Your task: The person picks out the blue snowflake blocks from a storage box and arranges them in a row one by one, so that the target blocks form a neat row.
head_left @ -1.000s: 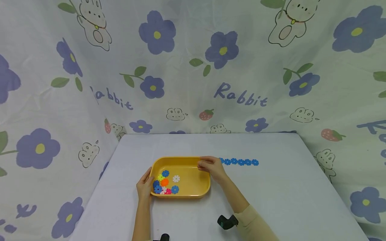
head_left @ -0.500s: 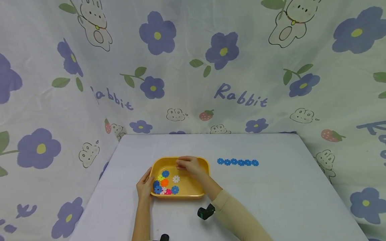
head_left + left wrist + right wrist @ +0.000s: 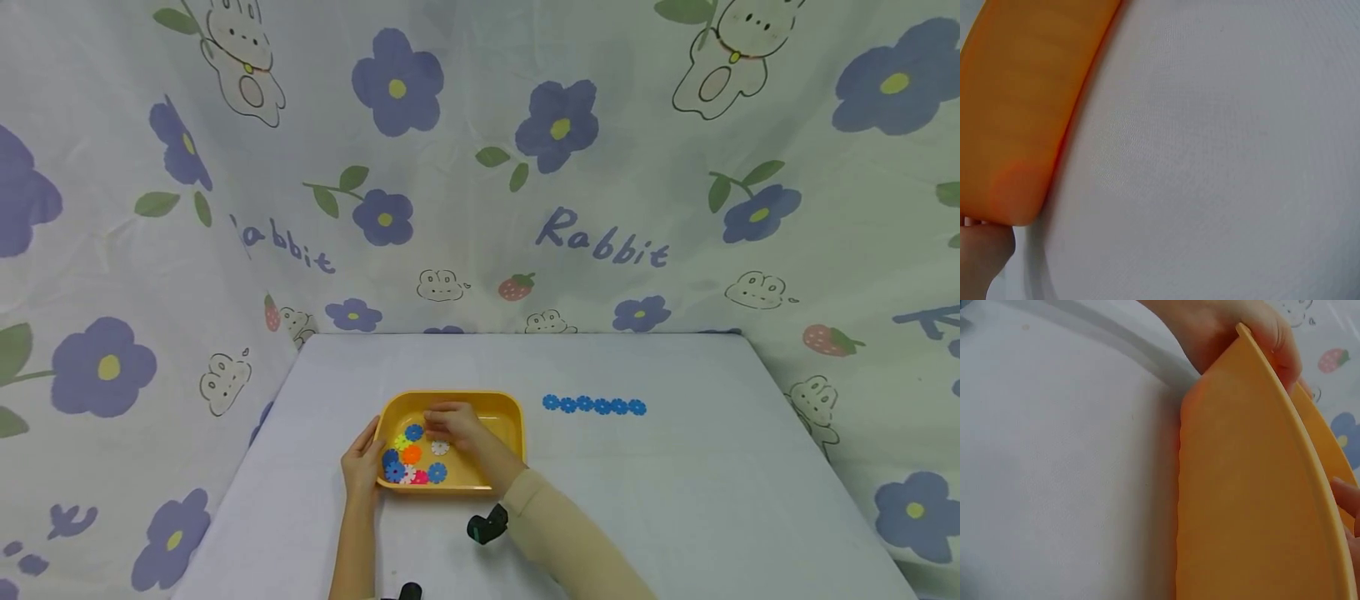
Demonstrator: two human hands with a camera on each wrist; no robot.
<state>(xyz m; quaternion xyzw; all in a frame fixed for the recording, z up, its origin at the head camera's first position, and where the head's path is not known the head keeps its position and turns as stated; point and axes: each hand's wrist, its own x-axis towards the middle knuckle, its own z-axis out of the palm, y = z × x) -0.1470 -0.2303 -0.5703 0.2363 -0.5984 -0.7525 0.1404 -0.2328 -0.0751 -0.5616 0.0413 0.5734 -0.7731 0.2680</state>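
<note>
Your left hand [image 3: 362, 462] holds the yellow plastic tray [image 3: 502, 417] by its end nearest the bench's left edge. Your right hand [image 3: 456, 425] is over the tray's inside, the grip only narrowly parted with its fingers slightly bent; you show a gap between the fingertips in the right wrist view, and whether they touch a disc you cannot tell.

The tray sits on the white-covered bench [image 3: 720, 500], left of its middle and well in from the left edge. Its snowflake discs gather toward the left end: the orange disc [image 3: 411, 454] sits among blue, yellow-green, white and pink ones, and a lone white disc [image 3: 440, 447] lies just below your right hand. A row of six blue discs [image 3: 602, 407] lies right of the tray, roughly parallel to the back edge.
</note>
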